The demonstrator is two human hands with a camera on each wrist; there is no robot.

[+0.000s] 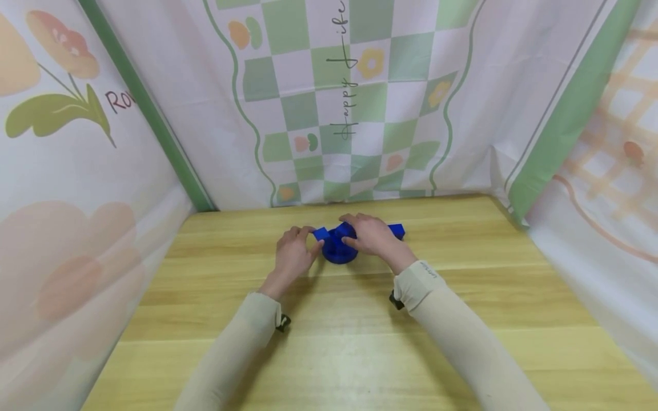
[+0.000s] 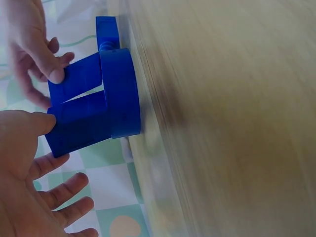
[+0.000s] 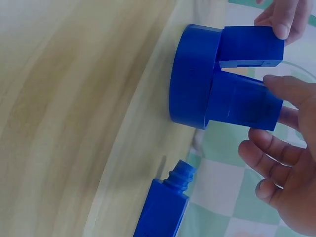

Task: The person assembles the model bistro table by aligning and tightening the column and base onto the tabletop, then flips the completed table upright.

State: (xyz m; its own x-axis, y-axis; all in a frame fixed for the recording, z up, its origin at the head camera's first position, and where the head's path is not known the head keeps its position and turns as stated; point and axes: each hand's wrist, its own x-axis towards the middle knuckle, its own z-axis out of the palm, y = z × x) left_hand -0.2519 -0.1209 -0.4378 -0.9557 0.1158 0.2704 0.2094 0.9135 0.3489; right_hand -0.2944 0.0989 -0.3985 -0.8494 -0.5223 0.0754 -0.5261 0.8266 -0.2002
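Note:
A round blue base (image 1: 340, 257) sits on the table near its far side, with two blue rectangular blocks rising from it. My left hand (image 1: 293, 254) pinches the left block (image 2: 81, 123) near its top end between thumb and index finger, the other fingers spread. The right block (image 3: 244, 101) is held at its top end by my right hand (image 1: 374, 235), thumb on one face and fingers on the other side. Both blocks lean slightly apart, leaving a narrow gap between them. Their lower ends are hidden in the base.
To the right of the base, partly behind my right hand, lies another blue rectangular piece (image 3: 160, 210) with a threaded neck. The wooden table (image 1: 339, 348) ends at a hanging cloth (image 1: 354, 103) with green checks at the back; printed cloths hang at both sides.

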